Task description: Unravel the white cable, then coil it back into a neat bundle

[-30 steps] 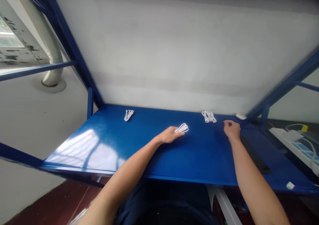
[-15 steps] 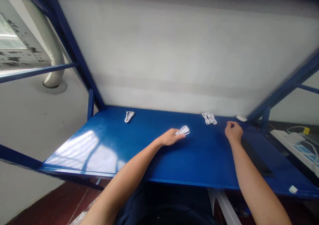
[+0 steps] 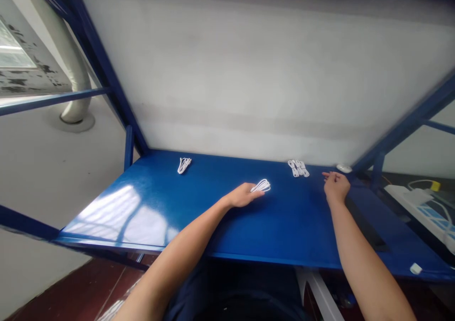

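Observation:
My left hand grips one end of a looped bundle of white cable over the middle of the blue table. Over the right part of the table is my right hand, its index finger stretched out to the left and the others partly curled; nothing shows between them. Left of it, near the back edge, lie small coiled white cables side by side. Another white cable bundle rests at the back left.
A white rounded object sits at the back right corner, and a small white block near the front right edge. A white power strip with plugs is beyond the right side. Blue frame posts flank the table.
The fingers of my right hand have spread from a pinch, and the hand has shifted slightly right. My left hand still holds the cable bundle in the same place.

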A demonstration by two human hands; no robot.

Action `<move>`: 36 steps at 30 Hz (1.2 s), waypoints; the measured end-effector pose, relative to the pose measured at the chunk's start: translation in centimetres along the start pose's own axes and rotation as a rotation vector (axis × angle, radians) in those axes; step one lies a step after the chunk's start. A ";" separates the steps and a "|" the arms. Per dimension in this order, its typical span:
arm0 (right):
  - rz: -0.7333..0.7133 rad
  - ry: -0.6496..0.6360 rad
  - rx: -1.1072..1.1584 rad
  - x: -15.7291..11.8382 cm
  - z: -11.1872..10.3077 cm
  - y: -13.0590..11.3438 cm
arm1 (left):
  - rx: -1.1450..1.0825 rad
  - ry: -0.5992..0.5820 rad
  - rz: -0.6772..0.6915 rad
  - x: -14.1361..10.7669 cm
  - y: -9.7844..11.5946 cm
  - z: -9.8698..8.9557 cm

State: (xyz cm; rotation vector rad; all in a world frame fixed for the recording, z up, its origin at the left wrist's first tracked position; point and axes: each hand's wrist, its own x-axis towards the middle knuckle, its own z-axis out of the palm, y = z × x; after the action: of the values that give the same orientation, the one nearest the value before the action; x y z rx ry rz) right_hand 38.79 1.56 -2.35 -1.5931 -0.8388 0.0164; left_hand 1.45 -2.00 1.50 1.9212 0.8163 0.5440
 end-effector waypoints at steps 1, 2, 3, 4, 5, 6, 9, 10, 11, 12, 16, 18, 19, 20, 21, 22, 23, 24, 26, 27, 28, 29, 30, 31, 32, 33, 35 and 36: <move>0.051 -0.002 0.086 0.2 0.3 0.3 | 0.003 -0.001 -0.001 0.0 0.0 0.0; 0.097 0.007 0.162 0.3 0.5 0.5 | 0.004 -0.002 -0.001 0.0 0.0 0.0; 0.132 0.023 0.217 0.4 0.7 0.7 | 0.006 -0.005 -0.001 0.0 0.0 0.0; 0.155 0.041 0.239 0.5 0.8 0.7 | 0.008 -0.007 0.001 0.0 0.0 0.0; 0.167 0.056 0.233 0.6 0.8 0.7 | 0.010 -0.008 0.002 0.0 0.1 0.0; 0.172 0.069 0.207 0.6 0.7 0.7 | 0.012 -0.008 0.003 0.0 0.1 0.0; 0.171 0.102 0.120 0.7 0.3 0.4 | 0.018 -0.010 -0.010 -0.1 0.3 0.0; 0.170 0.112 0.107 0.6 0.1 0.3 | 0.020 -0.011 -0.014 -0.1 0.3 0.0; 0.168 0.117 0.104 0.6 0.0 0.2 | 0.021 -0.011 -0.015 -0.1 0.3 0.0; 0.168 0.119 0.110 0.6 -0.1 0.1 | 0.023 -0.011 -0.016 -0.1 0.4 0.0; 0.224 0.088 0.190 0.3 -0.1 -0.5 | 0.034 -0.011 -0.024 -0.2 0.3 0.0; 0.272 0.055 0.211 0.0 0.0 -1.1 | 0.041 -0.013 -0.028 -0.2 0.3 0.0; 0.289 0.029 0.214 -0.3 0.0 -1.5 | 0.047 -0.014 -0.024 -0.2 0.3 0.0; 0.296 -0.007 0.217 -0.7 0.1 -2.0 | 0.059 -0.014 -0.018 -0.2 0.3 0.0; 0.289 -0.057 0.220 -1.2 0.2 -2.6 | 0.082 -0.010 -0.008 -0.1 0.3 0.0; 0.264 -0.125 0.221 -1.9 0.3 -3.3 | 0.120 -0.003 0.003 -0.1 0.3 0.0; 0.223 -0.212 0.221 -2.8 0.4 -4.2 | 0.179 0.011 0.012 -0.1 0.3 0.0; 0.172 -0.313 0.215 -3.8 0.5 -5.2 | 0.260 0.028 0.013 -0.2 0.3 0.1; 0.047 -0.511 0.174 -6.3 0.9 -7.4 | 0.475 0.059 -0.012 -0.2 0.3 0.3; -0.030 -0.603 0.140 -7.6 1.1 -8.7 | 0.592 0.066 -0.030 -0.3 0.3 0.4; -0.121 -0.661 0.101 -9.0 1.3 -9.9 | 0.703 0.067 -0.046 -0.3 0.3 0.6; -0.220 -0.701 0.062 -10.3 1.6 -11.0 | 0.799 0.062 -0.059 -0.3 0.3 0.8; -0.333 -0.728 0.028 -11.5 1.9 -12.1 | 0.877 0.056 -0.065 -0.3 0.3 1.1; -0.454 -0.742 -0.008 -12.6 2.3 -13.0 | 0.936 0.051 -0.065 -0.3 0.3 1.3; -0.569 -0.749 -0.053 -13.5 2.7 -13.7 | 0.980 0.048 -0.059 -0.3 0.3 1.6; -0.665 -0.750 -0.109 -14.2 3.2 -14.1 | 1.011 0.047 -0.053 -0.3 0.3 1.8; -0.798 -0.739 -0.231 -15.0 4.1 -14.5 | 1.048 0.052 -0.032 -0.2 0.4 2.3; -0.840 -0.735 -0.283 -15.1 4.4 -14.4 | 1.057 0.057 -0.022 -0.2 0.5 2.5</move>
State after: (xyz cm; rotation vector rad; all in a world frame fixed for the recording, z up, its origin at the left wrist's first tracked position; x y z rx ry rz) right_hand 18.49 -2.98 2.38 -1.3694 -2.1143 -0.1294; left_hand 3.14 -3.74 0.77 2.8368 1.3178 0.1255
